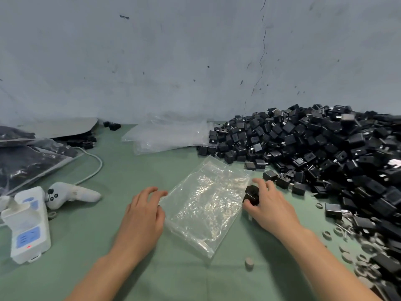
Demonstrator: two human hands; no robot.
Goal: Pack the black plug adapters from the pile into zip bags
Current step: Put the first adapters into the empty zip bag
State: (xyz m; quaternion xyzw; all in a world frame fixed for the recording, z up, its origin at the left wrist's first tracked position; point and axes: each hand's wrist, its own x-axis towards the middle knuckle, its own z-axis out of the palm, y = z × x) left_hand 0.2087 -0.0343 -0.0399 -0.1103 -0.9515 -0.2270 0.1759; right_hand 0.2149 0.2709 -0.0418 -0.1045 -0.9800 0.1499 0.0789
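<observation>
Clear zip bag [208, 205] lies flat on the green table [108, 246]. It looks empty and I can't see an open mouth. Left hand [143, 216]: fingers loosely spread, tips at the bag's left edge, no confirmed pinch. Right hand [271, 205] curls round one black plug adapter [251, 195] at the bag's right edge, near the pile [325, 153].

Risk: if the mouth isn't held open, the adapter likely shoves the slick film sideways or folds it, and the prongs could snag.

Spare empty bags [169, 135] sit behind. Filled bags [28, 161] far left hold dark contents, probably adapters.
</observation>
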